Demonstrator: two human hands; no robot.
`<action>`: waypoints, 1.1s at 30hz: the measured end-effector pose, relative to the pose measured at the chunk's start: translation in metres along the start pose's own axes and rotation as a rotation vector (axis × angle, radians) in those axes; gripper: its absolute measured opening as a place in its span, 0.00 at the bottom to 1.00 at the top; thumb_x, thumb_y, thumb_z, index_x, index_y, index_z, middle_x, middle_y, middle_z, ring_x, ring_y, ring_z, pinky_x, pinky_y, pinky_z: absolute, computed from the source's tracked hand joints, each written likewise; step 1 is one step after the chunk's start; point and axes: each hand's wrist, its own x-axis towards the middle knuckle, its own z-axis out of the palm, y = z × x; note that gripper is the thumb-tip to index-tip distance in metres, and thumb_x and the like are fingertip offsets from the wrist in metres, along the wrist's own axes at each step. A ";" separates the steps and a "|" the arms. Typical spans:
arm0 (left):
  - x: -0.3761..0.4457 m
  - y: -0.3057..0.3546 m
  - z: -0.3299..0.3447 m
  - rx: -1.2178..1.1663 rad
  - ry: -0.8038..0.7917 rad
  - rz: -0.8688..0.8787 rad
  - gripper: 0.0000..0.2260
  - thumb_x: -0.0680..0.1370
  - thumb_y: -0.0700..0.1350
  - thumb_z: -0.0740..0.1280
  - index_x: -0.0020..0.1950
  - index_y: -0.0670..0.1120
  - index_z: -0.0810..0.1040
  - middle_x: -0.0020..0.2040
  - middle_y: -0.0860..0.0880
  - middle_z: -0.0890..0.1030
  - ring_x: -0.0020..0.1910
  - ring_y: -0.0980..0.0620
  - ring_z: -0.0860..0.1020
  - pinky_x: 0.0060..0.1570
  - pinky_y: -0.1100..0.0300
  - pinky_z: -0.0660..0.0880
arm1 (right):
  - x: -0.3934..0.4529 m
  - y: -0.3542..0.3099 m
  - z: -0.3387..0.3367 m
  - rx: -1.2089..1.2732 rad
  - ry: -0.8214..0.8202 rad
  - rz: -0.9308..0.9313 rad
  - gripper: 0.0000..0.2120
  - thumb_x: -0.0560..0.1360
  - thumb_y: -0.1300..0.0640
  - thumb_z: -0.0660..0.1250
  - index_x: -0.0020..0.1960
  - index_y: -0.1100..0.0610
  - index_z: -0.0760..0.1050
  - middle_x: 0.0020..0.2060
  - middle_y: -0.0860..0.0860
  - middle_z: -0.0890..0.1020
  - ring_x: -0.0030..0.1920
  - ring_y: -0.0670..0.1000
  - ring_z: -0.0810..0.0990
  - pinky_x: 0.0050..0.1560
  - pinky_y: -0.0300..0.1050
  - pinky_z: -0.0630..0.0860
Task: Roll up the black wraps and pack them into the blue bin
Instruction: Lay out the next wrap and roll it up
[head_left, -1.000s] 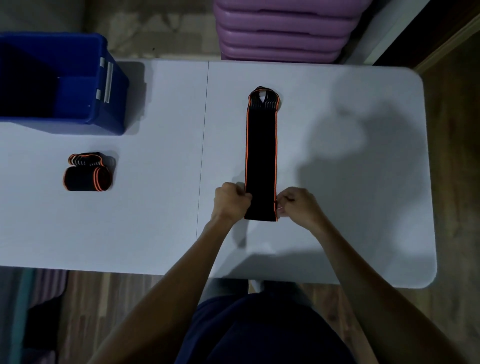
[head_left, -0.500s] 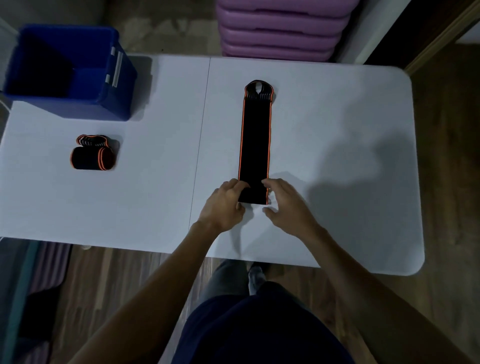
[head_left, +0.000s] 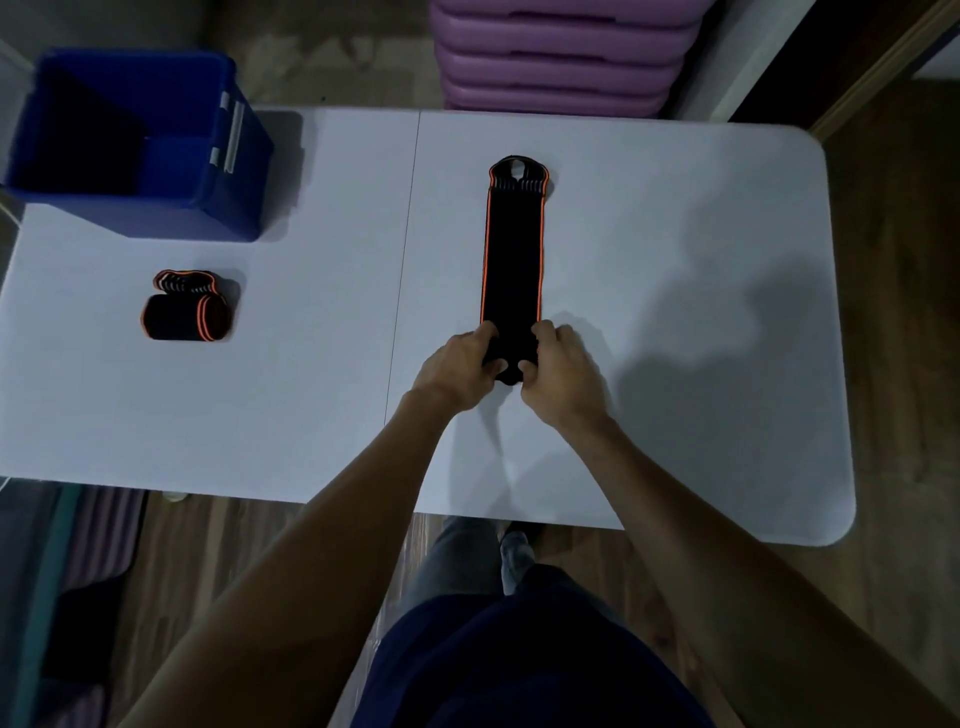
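A long black wrap with orange edges (head_left: 513, 249) lies flat along the middle of the white table (head_left: 675, 364), its loop end pointing away from me. Its near end is curled into a small roll between my hands. My left hand (head_left: 460, 366) grips the roll's left side and my right hand (head_left: 561, 371) grips its right side. A second black wrap (head_left: 184, 312), rolled up, rests on the table's left part. The blue bin (head_left: 130, 140) stands open at the far left corner, and its inside looks dark.
A stack of purple plastic steps (head_left: 561, 57) stands behind the table's far edge. Wooden floor shows on the right and below the near edge. A seam (head_left: 402, 270) runs down the table left of my hands.
Both hands have closed in on the wrap's near end and begun curling it into a roll. The flat part looks shorter. The camera view has shifted slightly.
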 end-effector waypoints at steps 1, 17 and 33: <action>0.003 0.001 0.000 0.009 0.005 -0.008 0.12 0.80 0.45 0.65 0.63 0.44 0.72 0.53 0.42 0.81 0.46 0.40 0.80 0.44 0.47 0.80 | -0.001 0.000 0.001 -0.042 0.053 -0.060 0.18 0.75 0.59 0.67 0.64 0.58 0.70 0.58 0.56 0.75 0.58 0.59 0.75 0.47 0.49 0.75; 0.004 -0.019 0.003 0.332 0.226 0.333 0.19 0.70 0.42 0.70 0.61 0.43 0.79 0.54 0.47 0.80 0.51 0.45 0.79 0.42 0.52 0.80 | 0.032 0.012 -0.005 -0.166 -0.178 -0.371 0.24 0.76 0.59 0.66 0.71 0.60 0.69 0.62 0.56 0.76 0.61 0.59 0.74 0.59 0.49 0.73; 0.061 -0.009 -0.051 0.115 -0.143 0.176 0.10 0.75 0.51 0.67 0.50 0.46 0.82 0.51 0.50 0.80 0.48 0.47 0.78 0.43 0.52 0.77 | 0.060 0.007 0.000 0.155 -0.123 -0.108 0.13 0.77 0.60 0.63 0.61 0.55 0.76 0.54 0.52 0.80 0.55 0.56 0.76 0.53 0.43 0.72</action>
